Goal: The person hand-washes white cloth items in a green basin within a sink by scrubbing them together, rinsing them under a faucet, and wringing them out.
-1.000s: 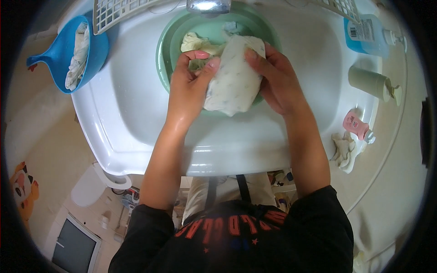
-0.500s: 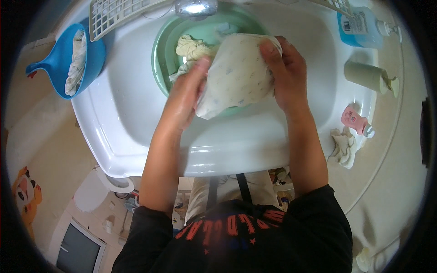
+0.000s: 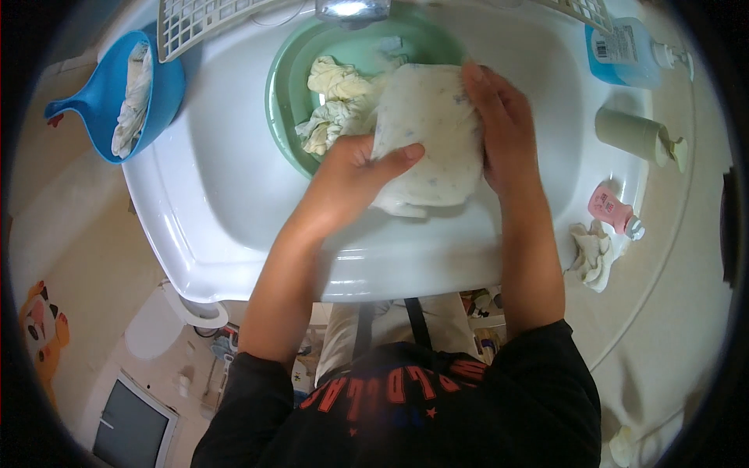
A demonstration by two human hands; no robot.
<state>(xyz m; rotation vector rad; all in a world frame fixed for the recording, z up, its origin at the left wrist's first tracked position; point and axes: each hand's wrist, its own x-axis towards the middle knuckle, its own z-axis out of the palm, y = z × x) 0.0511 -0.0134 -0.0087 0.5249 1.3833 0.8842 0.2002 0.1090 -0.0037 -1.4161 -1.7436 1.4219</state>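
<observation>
At far left, a blue dipper [image 3: 169, 101] contains a twisted cloth [image 3: 134, 105]. Crumpled cloths [image 3: 337, 117] lie in a green basin [image 3: 289, 82]. The left hand [image 3: 343, 186] pinches a white patterned cloth [image 3: 433, 129], thumb uppermost, above the basin's near right side; the right hand [image 3: 509, 132] grips its right edge.

On the near side of the white sink [image 3: 226, 179], a black shirt [image 3: 312, 437] bore large red capitals [image 3: 422, 385] and small stars [image 3: 431, 413], while at the sink's far right corner a blue bottle [image 3: 602, 74] carried a barcode label [image 3: 616, 44] with illegible fine print, and by the sink's right rim a pink bottle [image 3: 610, 208] showed small dark characters [image 3: 604, 204].
</observation>
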